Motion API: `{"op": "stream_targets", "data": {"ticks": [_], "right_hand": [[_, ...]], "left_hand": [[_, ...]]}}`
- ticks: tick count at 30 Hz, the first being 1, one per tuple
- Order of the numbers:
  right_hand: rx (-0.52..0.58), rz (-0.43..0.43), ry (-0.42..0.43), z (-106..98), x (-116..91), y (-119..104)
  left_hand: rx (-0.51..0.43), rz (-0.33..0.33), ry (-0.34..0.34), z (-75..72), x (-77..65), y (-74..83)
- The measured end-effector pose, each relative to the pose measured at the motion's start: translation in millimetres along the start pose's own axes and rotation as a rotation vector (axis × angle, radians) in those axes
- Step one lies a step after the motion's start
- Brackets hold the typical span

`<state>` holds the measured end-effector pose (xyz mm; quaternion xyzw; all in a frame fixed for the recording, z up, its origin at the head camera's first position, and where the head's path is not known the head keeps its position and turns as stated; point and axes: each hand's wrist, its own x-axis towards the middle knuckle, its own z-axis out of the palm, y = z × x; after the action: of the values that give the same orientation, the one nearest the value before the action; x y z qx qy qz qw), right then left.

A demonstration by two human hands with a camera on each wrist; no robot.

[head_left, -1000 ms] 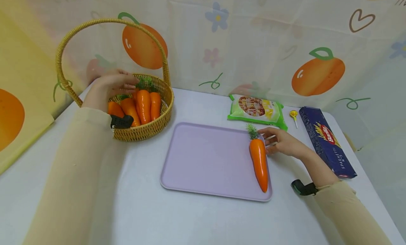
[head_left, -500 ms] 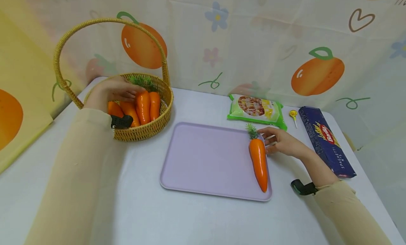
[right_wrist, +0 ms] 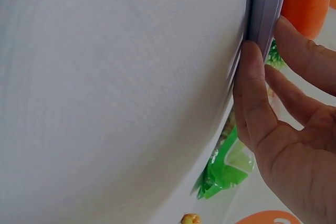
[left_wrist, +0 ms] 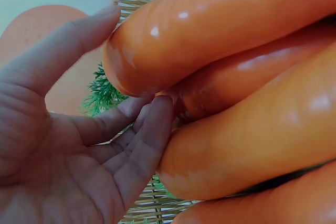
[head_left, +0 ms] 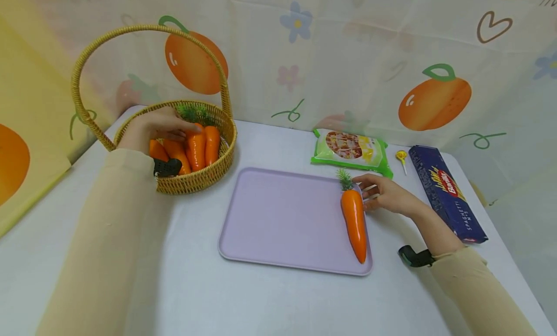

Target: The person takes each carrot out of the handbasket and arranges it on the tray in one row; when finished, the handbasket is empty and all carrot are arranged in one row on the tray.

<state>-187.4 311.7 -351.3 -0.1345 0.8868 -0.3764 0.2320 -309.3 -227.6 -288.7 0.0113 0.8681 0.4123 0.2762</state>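
Note:
In the head view, my left hand reaches into the wicker basket, which holds several orange carrots with green tops. The left wrist view shows the thumb at one side of the thick end of a carrot and the fingers at its other side, pinching it. Other carrots lie close against it. At the far right corner of the lilac tray, my right hand pinches the rim between thumb and fingers. One carrot lies along the tray's right side, beside that hand.
Behind the tray lies a green food packet. A yellow lollipop and a blue spaghetti box are to its right. The basket's tall handle arches over my left hand. A fruit-print curtain hangs behind the white table.
My left hand has come down from the green tops onto the thick end of a carrot in the basket, and its fingers have closed there. The right hand stays at the tray's rim.

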Motion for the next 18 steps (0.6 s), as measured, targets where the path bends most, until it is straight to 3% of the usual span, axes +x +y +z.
{"op": "stream_targets", "data": {"ticks": [8,18], "right_hand": [[-0.004,0.000,0.000,-0.6,0.0,-0.1],[-0.004,0.005,-0.004,-0.8,1.9,1.5]], "left_hand": [[0.093,-0.015,0.011,1.7,-2.1,4.2],[0.073,0.016,-0.062,-1.9,4.7,-0.9]]}}
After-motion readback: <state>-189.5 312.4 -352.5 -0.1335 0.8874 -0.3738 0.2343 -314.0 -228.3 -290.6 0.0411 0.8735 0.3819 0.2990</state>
